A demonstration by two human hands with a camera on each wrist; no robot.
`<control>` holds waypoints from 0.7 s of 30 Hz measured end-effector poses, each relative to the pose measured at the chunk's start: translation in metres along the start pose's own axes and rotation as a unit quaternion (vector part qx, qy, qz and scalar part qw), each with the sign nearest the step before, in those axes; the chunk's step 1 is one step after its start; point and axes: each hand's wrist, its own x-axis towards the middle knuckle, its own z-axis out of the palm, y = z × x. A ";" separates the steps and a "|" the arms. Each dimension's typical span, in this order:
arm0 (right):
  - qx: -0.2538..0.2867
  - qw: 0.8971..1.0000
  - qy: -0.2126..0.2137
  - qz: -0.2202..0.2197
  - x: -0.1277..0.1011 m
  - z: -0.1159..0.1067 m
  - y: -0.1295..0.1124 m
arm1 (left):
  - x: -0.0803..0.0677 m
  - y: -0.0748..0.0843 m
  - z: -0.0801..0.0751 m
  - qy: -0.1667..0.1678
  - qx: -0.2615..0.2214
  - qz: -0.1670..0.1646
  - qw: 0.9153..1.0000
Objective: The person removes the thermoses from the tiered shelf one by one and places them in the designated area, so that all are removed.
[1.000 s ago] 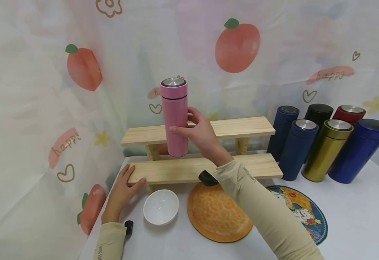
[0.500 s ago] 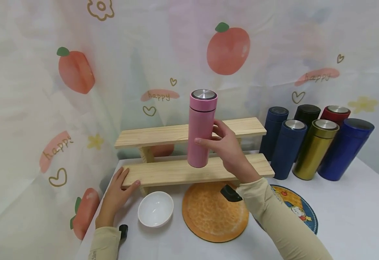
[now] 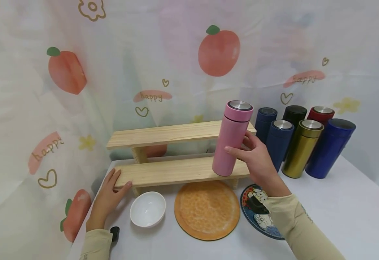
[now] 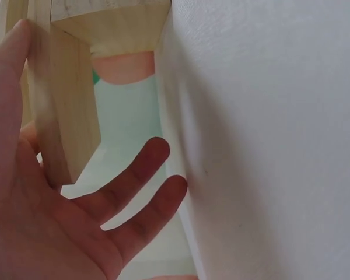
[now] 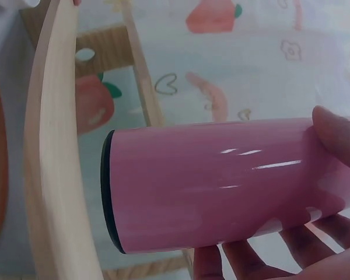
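Note:
My right hand (image 3: 257,159) grips a pink thermos (image 3: 230,141) with a steel-topped lid, thumb on one side and fingers on the other. The thermos leans with its top to the right, its base close over the right part of the lower board of a two-tier wooden shelf (image 3: 163,171). In the right wrist view the dark base ring of the thermos (image 5: 210,181) faces that board's edge. My left hand (image 3: 106,195) rests at the lower board's left end. The left wrist view has its thumb on the board (image 4: 44,116) and two straight fingers (image 4: 143,213) spread apart below.
To the right stand several more thermoses: two dark blue, a black, a red, a gold (image 3: 303,148) and a bright blue one (image 3: 330,148). In front of the shelf are a white bowl (image 3: 148,209), a round orange mat (image 3: 207,211) and a patterned round mat (image 3: 257,216).
My right hand has carried the pink thermos rightward and lower, from left of the shelf's middle to its right end, and the thermos now tilts. My left hand stays on the board.

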 end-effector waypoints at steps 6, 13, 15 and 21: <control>-0.040 0.999 0.022 0.008 -0.013 -0.029 0.004 | -0.002 0.004 -0.005 -0.027 0.005 -0.009 1.000; -0.062 0.996 0.053 0.023 -0.029 -0.063 0.012 | -0.005 0.005 -0.005 -0.028 0.012 -0.010 1.000; -0.062 0.996 0.060 0.027 -0.032 -0.072 0.014 | -0.006 0.004 -0.006 -0.026 0.013 -0.008 1.000; -0.081 0.994 0.075 0.025 -0.043 -0.102 0.019 | -0.006 0.007 -0.005 -0.033 0.018 -0.019 0.999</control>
